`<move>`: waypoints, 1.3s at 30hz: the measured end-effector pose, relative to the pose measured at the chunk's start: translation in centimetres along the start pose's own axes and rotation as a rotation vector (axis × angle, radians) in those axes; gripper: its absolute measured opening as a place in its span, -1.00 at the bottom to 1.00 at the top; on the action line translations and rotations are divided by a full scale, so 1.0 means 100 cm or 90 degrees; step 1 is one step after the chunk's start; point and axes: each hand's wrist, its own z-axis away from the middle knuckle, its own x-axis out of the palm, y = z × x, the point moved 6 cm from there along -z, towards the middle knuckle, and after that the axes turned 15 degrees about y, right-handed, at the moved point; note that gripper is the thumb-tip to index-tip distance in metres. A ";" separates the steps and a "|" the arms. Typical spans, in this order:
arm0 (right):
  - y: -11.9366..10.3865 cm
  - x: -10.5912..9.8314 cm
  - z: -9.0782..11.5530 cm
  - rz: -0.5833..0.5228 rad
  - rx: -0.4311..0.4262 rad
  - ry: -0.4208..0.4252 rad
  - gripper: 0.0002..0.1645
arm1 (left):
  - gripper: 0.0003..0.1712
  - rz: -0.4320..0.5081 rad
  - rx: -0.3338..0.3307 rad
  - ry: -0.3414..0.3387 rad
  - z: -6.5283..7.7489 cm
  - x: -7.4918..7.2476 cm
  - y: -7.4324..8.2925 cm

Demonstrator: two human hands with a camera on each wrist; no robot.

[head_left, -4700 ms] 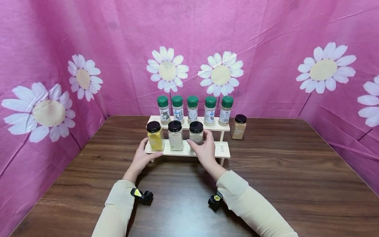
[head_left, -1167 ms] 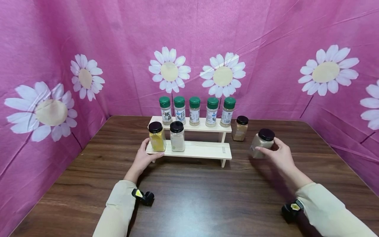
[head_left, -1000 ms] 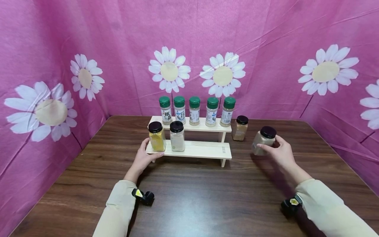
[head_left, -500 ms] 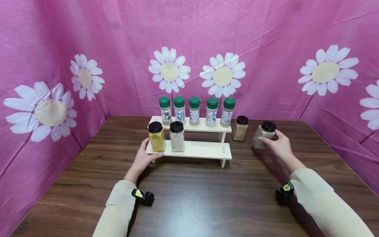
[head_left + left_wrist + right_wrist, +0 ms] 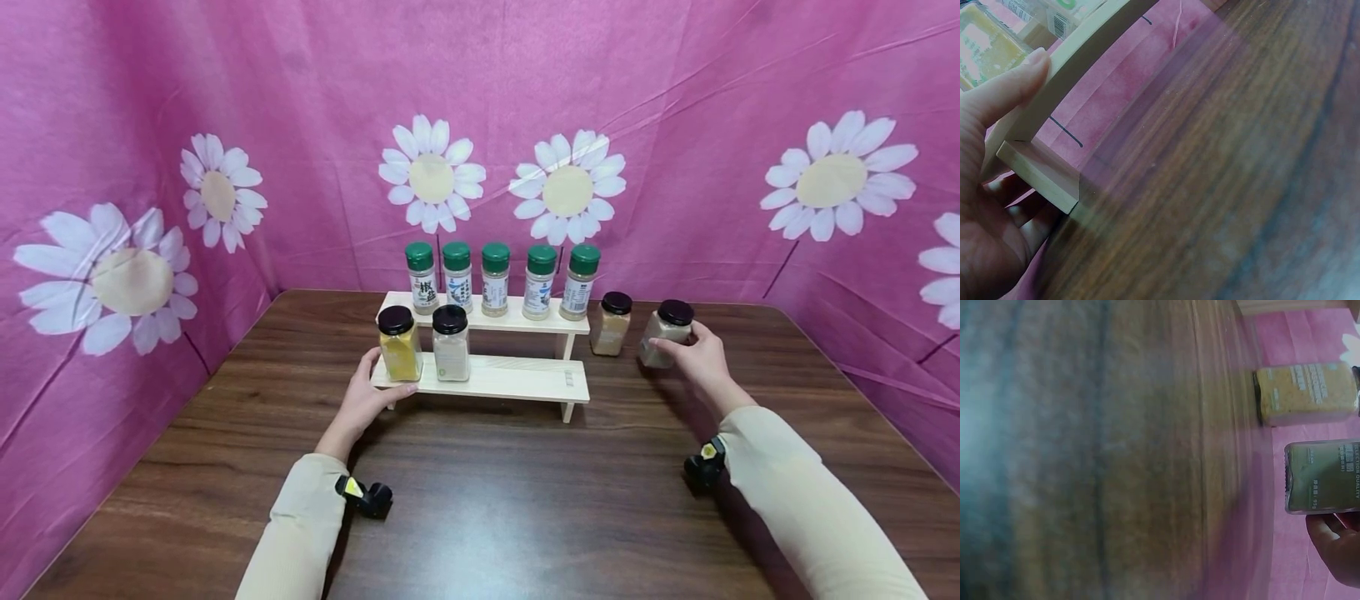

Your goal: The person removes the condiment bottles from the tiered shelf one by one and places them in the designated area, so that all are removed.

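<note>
My right hand (image 5: pixel 699 360) grips a square spice jar (image 5: pixel 663 343) with a black lid and greyish powder, close over the table right of the rack. In the right wrist view the jar (image 5: pixel 1322 477) lies between me and the pink cloth, fingers at its side. My left hand (image 5: pixel 367 402) holds the left end of the two-tier wooden spice rack (image 5: pixel 517 380). In the left wrist view the thumb presses on the shelf edge (image 5: pixel 1079 56), with the fingers behind the leg. A yellow spice jar (image 5: pixel 401 354) and a pale spice jar (image 5: pixel 452 352) stand on the lower tier.
Several green-capped shakers (image 5: pixel 495 283) line the upper tier. A black-lidded jar of tan powder (image 5: pixel 611 329) stands on the wooden table (image 5: pixel 480 500) between the rack and the held jar. A pink flowered cloth (image 5: pixel 315 167) hangs behind the table.
The right hand has taken the greyish jar off the lower tier, carried it right, then moved it back toward the tan jar's row. The left hand stays on the rack.
</note>
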 end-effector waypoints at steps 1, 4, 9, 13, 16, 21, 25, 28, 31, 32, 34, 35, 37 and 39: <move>0.001 0.001 -0.001 0.004 0.004 -0.004 -0.36 | -0.01 0.000 0.001 0.000 0.000 0.000 0.000; 0.003 0.002 -0.005 0.022 0.008 -0.017 -0.34 | -0.01 -0.001 0.001 0.000 0.000 0.000 0.000; 0.002 0.007 -0.010 0.033 -0.002 -0.023 -0.36 | -0.02 0.004 0.003 0.003 0.000 0.000 0.000; 0.003 0.010 -0.013 0.039 0.000 -0.018 -0.38 | -0.02 0.012 0.007 0.002 0.000 0.000 0.000; 0.005 0.011 -0.016 0.040 0.006 -0.013 -0.38 | -0.02 0.014 0.008 0.004 -0.001 0.000 -0.001; 0.007 0.014 -0.019 0.017 0.021 -0.003 -0.38 | -0.01 0.010 0.002 0.005 -0.003 0.000 0.000; 0.010 0.014 -0.022 0.030 0.012 0.012 -0.41 | -0.01 0.005 -0.001 0.003 -0.003 0.000 0.001; 0.012 0.014 -0.023 0.040 0.006 0.017 -0.42 | -0.01 0.003 -0.002 0.001 -0.002 0.000 0.000; 0.015 0.015 -0.024 0.037 0.007 0.016 -0.42 | -0.01 0.000 -0.005 0.000 -0.002 0.000 -0.001; 0.016 0.015 -0.024 0.037 0.008 0.016 -0.42 | -0.01 -0.001 -0.006 -0.001 -0.002 0.000 -0.001; 0.018 0.015 -0.025 0.040 0.010 0.016 -0.42 | 0.00 -0.004 -0.007 -0.001 -0.002 0.000 -0.002; 0.018 0.015 -0.025 0.041 0.012 0.016 -0.41 | 0.00 -0.004 -0.008 -0.001 -0.002 0.000 -0.002; 0.019 0.015 -0.025 0.043 0.018 0.014 -0.40 | 0.00 -0.004 -0.007 0.000 -0.002 0.000 -0.002; 0.019 0.015 -0.025 0.045 0.021 0.010 -0.39 | 0.00 -0.001 -0.006 0.000 -0.002 0.001 -0.002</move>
